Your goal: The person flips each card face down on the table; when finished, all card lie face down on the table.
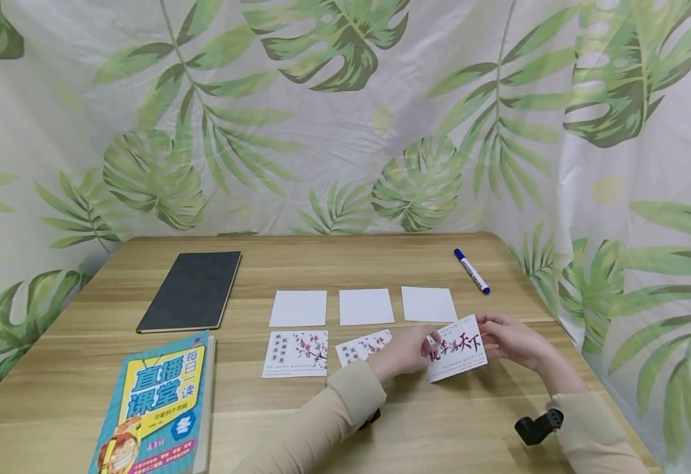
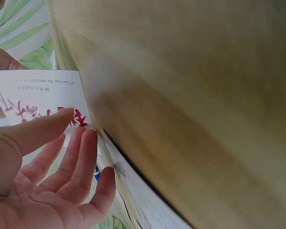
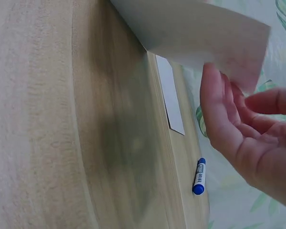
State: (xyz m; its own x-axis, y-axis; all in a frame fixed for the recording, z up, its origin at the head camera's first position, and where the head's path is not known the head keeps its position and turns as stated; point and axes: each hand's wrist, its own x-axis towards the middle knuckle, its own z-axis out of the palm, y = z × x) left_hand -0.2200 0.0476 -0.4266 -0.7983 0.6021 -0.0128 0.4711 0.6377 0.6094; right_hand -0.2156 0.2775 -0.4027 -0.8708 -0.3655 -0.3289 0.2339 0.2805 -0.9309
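Both hands hold one printed card (image 1: 457, 347) just above the table (image 1: 381, 421), near its right edge, toward the front. The card is tilted, printed face up, with red and black brush lettering.

Left hand (image 1: 406, 350): thumb on the card's printed face, fingers (image 2: 81, 152) behind it, pinching its left edge. In the left wrist view the thumb lies across the red print and the fingers are only loosely bent.

Right hand (image 1: 514, 339): grips the card's right edge. In the right wrist view the fingers (image 3: 219, 114) curl under the blank back of the card; the thumb contact is not visible there.

Flat on the table:
- Three blank white cards in a row mid-table: left (image 1: 298, 308), middle (image 1: 366, 307), right (image 1: 428, 303). Apart from each other, with none touching.
- Blossom card (image 1: 295, 353) in front of the left blank one, lying flat.
- Second blossom card (image 1: 362, 347) in front of the middle blank one, slightly skewed, its right end hidden by the left hand.
- Blue marker (image 1: 472, 270), capped, toward the back right corner, behind the right blank card, well apart from the hands.
- Black notebook (image 1: 193, 290), closed, back left.
- Book (image 1: 156, 408) with blue and yellow cover, closed, at the front left, running off the front edge of the view.

Leaf-print cloth (image 1: 345, 118) hangs behind the table and along both sides.
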